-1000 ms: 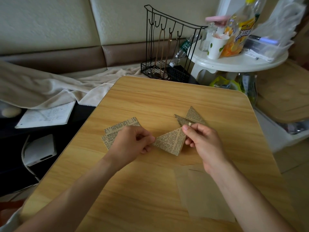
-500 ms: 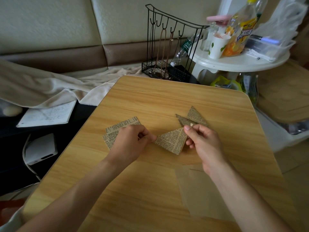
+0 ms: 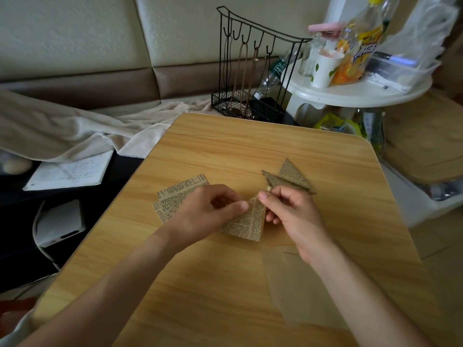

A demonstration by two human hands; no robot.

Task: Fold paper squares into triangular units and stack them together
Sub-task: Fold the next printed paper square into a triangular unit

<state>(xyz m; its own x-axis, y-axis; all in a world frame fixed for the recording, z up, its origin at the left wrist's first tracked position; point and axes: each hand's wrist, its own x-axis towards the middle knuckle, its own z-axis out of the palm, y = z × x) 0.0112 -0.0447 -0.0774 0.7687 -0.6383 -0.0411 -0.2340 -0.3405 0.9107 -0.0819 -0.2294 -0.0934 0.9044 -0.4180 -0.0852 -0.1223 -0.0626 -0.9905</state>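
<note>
1. While both hands worked over the wooden table (image 3: pixel 250 151), the left hand (image 3: pixel 200 216) pinched the upper left edge of a newsprint paper piece (image 3: pixel 246 225) between thumb and curled fingers.
2. The right hand (image 3: pixel 290 214) pinched the same piece at its top corner, fingers curled, so the part-folded paper hung between the two hands just above the tabletop.
3. Flat paper squares (image 3: pixel 175 196) of the same print lay on the table, partly hidden under the left hand.
4. Folded triangular units (image 3: pixel 288 177) rested together on the table just beyond the right hand.
5. Pale translucent sheets (image 3: pixel 295 284) lay flat under the right forearm.
6. A black wire rack (image 3: pixel 250 71) stood past the far edge, cords hanging from its hooks into its mesh basket.
7. A round white side table (image 3: pixel 355 93) held a paper cup (image 3: pixel 325 68) with something pale inside, an orange drink bottle (image 3: pixel 355 51), and a clear plastic tub (image 3: pixel 406 68) holding small items too blurred to tell.
</note>
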